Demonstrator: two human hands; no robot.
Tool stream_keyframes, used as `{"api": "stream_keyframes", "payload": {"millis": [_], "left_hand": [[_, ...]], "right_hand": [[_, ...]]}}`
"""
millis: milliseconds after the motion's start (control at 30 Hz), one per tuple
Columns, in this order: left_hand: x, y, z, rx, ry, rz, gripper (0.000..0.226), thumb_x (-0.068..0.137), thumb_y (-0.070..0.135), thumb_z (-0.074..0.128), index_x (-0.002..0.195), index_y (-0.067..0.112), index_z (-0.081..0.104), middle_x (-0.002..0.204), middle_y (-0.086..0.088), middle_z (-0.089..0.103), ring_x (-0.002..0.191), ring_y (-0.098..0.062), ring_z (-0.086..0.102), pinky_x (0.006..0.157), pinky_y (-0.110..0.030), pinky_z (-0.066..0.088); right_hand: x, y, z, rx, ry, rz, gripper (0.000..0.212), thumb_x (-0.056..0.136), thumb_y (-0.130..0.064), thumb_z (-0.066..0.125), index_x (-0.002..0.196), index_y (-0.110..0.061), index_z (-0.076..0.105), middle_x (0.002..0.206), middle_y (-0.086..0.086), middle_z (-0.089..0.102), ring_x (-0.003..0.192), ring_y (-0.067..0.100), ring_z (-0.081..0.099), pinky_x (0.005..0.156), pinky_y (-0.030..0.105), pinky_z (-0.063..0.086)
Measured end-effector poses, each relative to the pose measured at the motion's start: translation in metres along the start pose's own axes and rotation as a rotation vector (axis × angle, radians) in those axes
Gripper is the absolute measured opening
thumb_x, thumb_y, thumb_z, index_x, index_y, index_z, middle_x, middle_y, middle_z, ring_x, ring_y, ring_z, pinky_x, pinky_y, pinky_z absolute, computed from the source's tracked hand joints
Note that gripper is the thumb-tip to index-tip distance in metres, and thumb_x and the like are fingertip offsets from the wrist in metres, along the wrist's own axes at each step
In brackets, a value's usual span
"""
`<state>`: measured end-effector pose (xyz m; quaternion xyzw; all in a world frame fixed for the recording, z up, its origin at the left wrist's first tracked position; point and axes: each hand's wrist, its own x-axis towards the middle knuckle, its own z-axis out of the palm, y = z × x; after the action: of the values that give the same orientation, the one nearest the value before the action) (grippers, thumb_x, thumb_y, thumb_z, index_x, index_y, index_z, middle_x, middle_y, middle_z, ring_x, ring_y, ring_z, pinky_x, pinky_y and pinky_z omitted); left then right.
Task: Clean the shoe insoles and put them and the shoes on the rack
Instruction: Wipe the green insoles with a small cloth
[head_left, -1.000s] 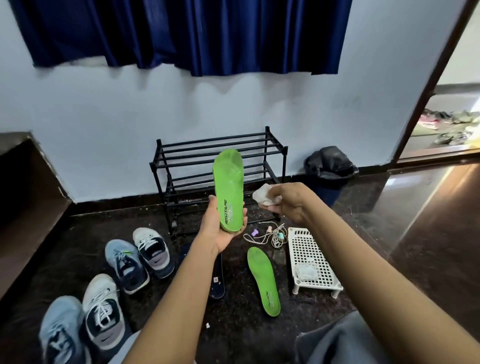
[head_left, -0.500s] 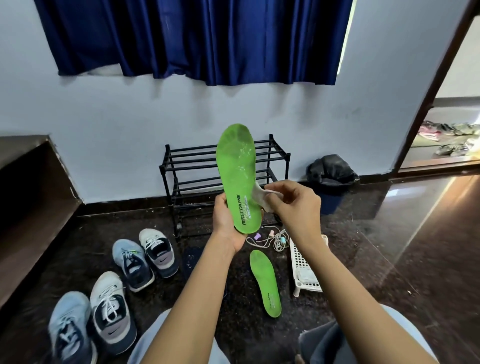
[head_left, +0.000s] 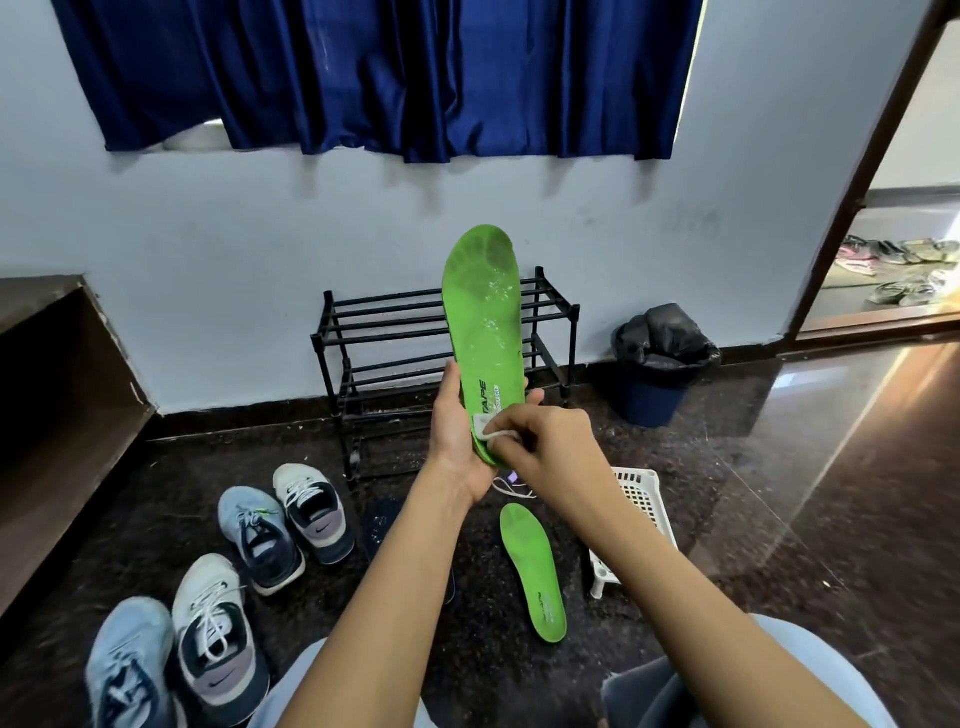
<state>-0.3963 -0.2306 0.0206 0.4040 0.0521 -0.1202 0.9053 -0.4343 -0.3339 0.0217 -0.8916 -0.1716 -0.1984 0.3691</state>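
Tightly curled, the fingers (head_left: 519, 423) of the right hand (head_left: 550, 441) pinch a small white wipe (head_left: 491, 434) against the heel end of a green insole (head_left: 485, 332). The left hand (head_left: 457, 431) grips that heel from behind, thumb up one edge and fingertips round the other. It holds the insole upright, toe up, in front of the black shoe rack (head_left: 384, 332). A second green insole (head_left: 535, 571) lies on the floor (head_left: 779, 467) in front of the rack, just beside a white basket (head_left: 641, 499). Two pairs of sneakers (head_left: 288, 525) sit on the floor in front of the rack, toward its left. Right of the rack, a bin (head_left: 657, 364) with a black liner stands by the wall (head_left: 208, 260).
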Motion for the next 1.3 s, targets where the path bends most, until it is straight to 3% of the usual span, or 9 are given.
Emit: {"api": "stream_keyframes", "payload": {"millis": [233,400,467,600,700,867,1000,1133,1300], "left_hand": [[-0.003,-0.006,0.001,0.017,-0.005,-0.012,0.065,0.099,0.059,0.03,0.096,0.006,0.068,0.08,-0.014,0.074,0.072,-0.024,0.073,0.064,-0.029,0.06],[-0.002,0.002,-0.002,-0.015,0.023,0.01,0.063,0.1,0.056,0.032,0.096,0.005,0.067,0.077,-0.015,0.071,0.068,-0.026,0.069,0.059,-0.03,0.057],[-0.001,0.004,-0.002,-0.015,0.033,0.023,0.063,0.1,0.057,0.032,0.097,0.005,0.067,0.077,-0.015,0.07,0.066,-0.025,0.069,0.057,-0.029,0.057],[-0.002,-0.003,-0.001,0.016,0.039,0.022,0.064,0.098,0.058,0.034,0.089,0.006,0.069,0.074,-0.013,0.07,0.061,-0.022,0.068,0.055,-0.027,0.055],[-0.004,-0.005,-0.002,0.044,0.029,0.007,0.064,0.098,0.059,0.034,0.091,0.007,0.069,0.077,-0.012,0.07,0.063,-0.022,0.067,0.058,-0.028,0.053],[-0.001,0.005,-0.007,0.007,0.037,0.045,0.067,0.097,0.061,0.033,0.095,0.005,0.069,0.082,-0.013,0.068,0.067,-0.023,0.068,0.057,-0.029,0.054],[-0.001,0.003,-0.007,0.041,0.07,0.044,0.073,0.095,0.066,0.031,0.095,0.003,0.068,0.078,-0.013,0.069,0.063,-0.022,0.067,0.056,-0.028,0.055],[-0.006,-0.003,-0.004,0.034,0.057,0.01,0.071,0.096,0.064,0.034,0.079,0.006,0.072,0.069,-0.01,0.069,0.056,-0.02,0.066,0.052,-0.023,0.053],[-0.004,0.004,-0.008,-0.014,0.054,0.016,0.068,0.098,0.06,0.032,0.092,0.002,0.068,0.076,-0.015,0.069,0.062,-0.023,0.068,0.055,-0.028,0.056]], "right_hand": [[0.005,-0.008,0.004,0.098,0.052,0.078,0.009,0.079,-0.009,0.068,0.084,-0.015,0.074,0.069,-0.001,0.067,0.053,-0.005,0.051,0.057,0.003,0.034],[0.004,-0.011,-0.001,0.011,-0.162,0.115,0.013,0.08,-0.008,0.066,0.088,-0.015,0.074,0.082,0.004,0.07,0.071,0.008,0.057,0.058,-0.002,0.034],[0.004,-0.011,-0.001,0.029,-0.179,0.129,0.013,0.08,-0.008,0.066,0.087,-0.016,0.074,0.079,0.001,0.07,0.069,0.006,0.057,0.059,-0.001,0.035],[0.006,-0.009,0.005,0.144,-0.05,0.182,0.007,0.078,-0.011,0.07,0.079,-0.017,0.074,0.055,-0.013,0.058,0.05,-0.003,0.053,0.054,0.007,0.038],[0.007,-0.011,0.004,0.167,-0.033,0.202,0.006,0.078,-0.011,0.07,0.08,-0.016,0.073,0.059,-0.013,0.06,0.051,-0.003,0.053,0.053,0.006,0.037],[0.004,-0.015,-0.003,-0.005,-0.242,0.166,0.014,0.079,-0.009,0.069,0.087,-0.018,0.076,0.082,0.005,0.071,0.07,0.008,0.057,0.056,0.004,0.036],[0.001,-0.017,0.001,0.081,-0.171,0.173,0.012,0.077,-0.008,0.07,0.085,-0.016,0.075,0.071,0.002,0.066,0.057,-0.002,0.05,0.053,0.002,0.034],[0.005,-0.017,0.007,0.208,-0.04,0.235,0.007,0.078,-0.01,0.07,0.08,-0.015,0.075,0.057,-0.01,0.06,0.052,-0.001,0.052,0.056,0.01,0.039],[0.006,-0.019,0.001,0.051,-0.172,0.19,0.015,0.077,-0.009,0.072,0.087,-0.019,0.076,0.077,0.0,0.065,0.07,0.006,0.057,0.058,-0.002,0.034]]}}
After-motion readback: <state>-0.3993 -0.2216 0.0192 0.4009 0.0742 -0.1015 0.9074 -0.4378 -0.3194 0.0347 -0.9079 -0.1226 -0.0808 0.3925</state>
